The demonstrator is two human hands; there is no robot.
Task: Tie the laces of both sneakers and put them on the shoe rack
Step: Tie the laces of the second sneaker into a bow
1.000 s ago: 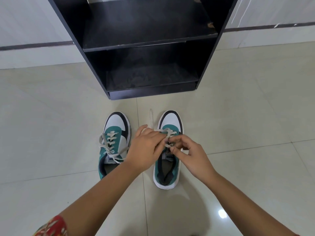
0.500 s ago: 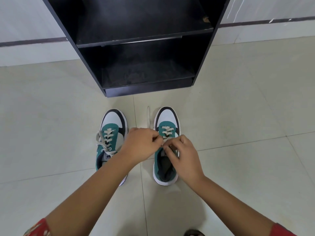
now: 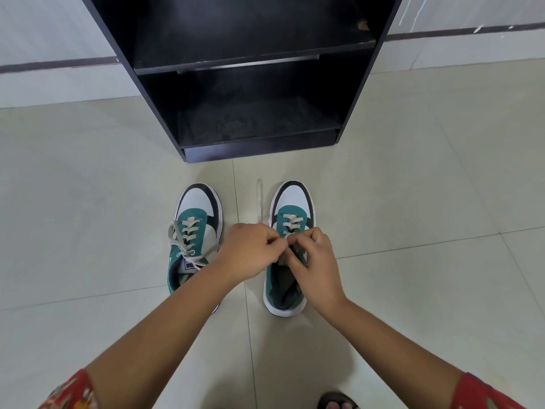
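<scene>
A: Where are the sneakers?
B: On the floor [image 3: 413, 202], at the rack's [image 3: 253, 84] six o'clock.
A: The grip?
B: The right sneaker's [image 3: 290, 252] lace [image 3: 285, 237] is pinched by both the left hand [image 3: 250, 252] and right hand [image 3: 317, 267]; the left sneaker [image 3: 196, 234] is untouched.

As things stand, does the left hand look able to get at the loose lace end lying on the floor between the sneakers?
Probably yes: the lace end lies bare on the floor just ahead of the left hand, nothing across it, though that hand is pinching laces now.
</scene>
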